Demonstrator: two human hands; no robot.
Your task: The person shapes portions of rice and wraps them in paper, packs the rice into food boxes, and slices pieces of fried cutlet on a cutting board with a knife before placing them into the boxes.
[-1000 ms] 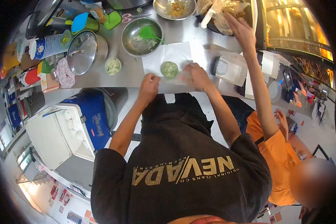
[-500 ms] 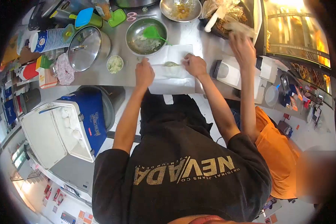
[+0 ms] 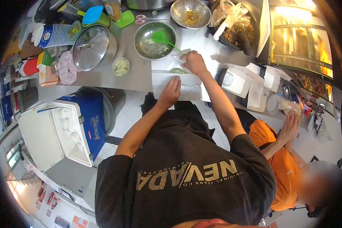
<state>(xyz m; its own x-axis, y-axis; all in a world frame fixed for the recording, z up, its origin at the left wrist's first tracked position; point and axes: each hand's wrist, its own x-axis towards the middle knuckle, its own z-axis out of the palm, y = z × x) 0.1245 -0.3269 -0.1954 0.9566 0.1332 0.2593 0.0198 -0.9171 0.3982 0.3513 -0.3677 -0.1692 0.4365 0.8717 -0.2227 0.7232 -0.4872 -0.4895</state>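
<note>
A white paper sheet (image 3: 159,86) lies at the counter's near edge, with a small lump of green food (image 3: 176,70) on it. My left hand (image 3: 169,93) rests on the near part of the paper, fingers stretched out and fairly flat. Beyond the food, my right hand (image 3: 193,62) is closed in a pinch at the paper's far edge; its fingertips are partly hidden. Just past the paper stands a metal bowl (image 3: 142,47) with a green spatula (image 3: 160,37) and pale mash in it. A small cup of chopped pale-green food (image 3: 121,66) sits to the left.
A lidded pot (image 3: 93,49) and stacked paper cups (image 3: 55,36) stand left. Scissors (image 3: 148,19) and another metal bowl (image 3: 190,14) are farther back. White boxes (image 3: 237,81) and a lit glass cabinet (image 3: 300,41) are right. A co-worker in orange (image 3: 277,163) holds a clear bag.
My left hand has moved right and nearer me, from the paper's left edge onto its near part. My right hand shifted slightly farther away. The co-worker's hand has left the counter's back right.
</note>
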